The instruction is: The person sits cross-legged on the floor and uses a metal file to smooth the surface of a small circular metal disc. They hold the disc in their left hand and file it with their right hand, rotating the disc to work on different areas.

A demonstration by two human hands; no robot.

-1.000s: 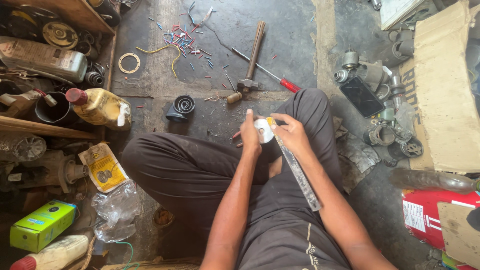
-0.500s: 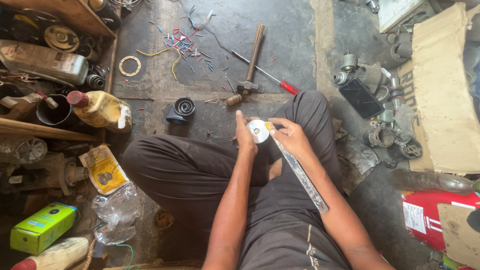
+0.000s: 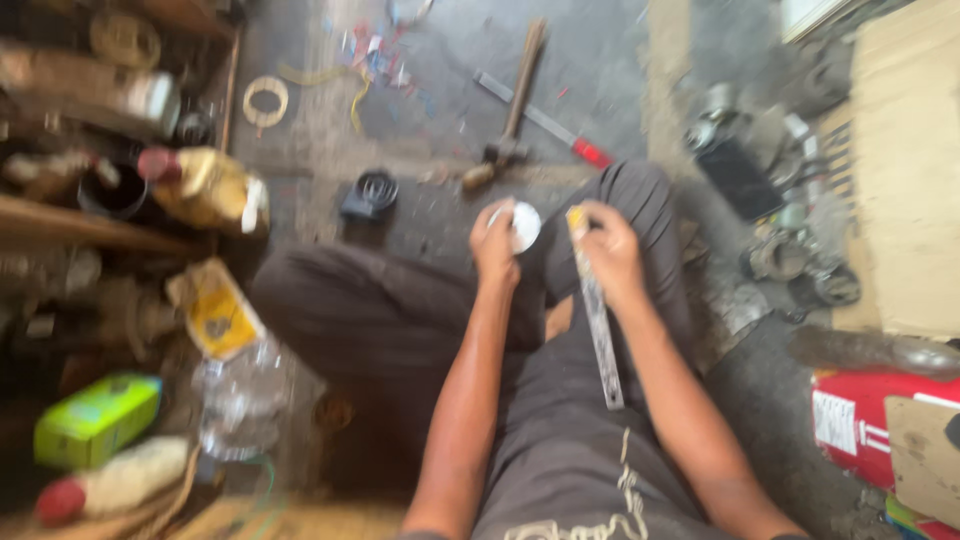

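The left hand (image 3: 495, 243) pinches a small white disc (image 3: 524, 225); beside that grip, the right hand (image 3: 610, 250) clamps a long metal strip (image 3: 598, 318). The two parts remain unjoined.

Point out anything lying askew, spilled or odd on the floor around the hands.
Cut bits of coloured wire lie scattered on the concrete floor beside a hammer and a red-handled screwdriver. A yellow packet lies crumpled by the knee. The picture is blurred, so finer damage cannot be judged.
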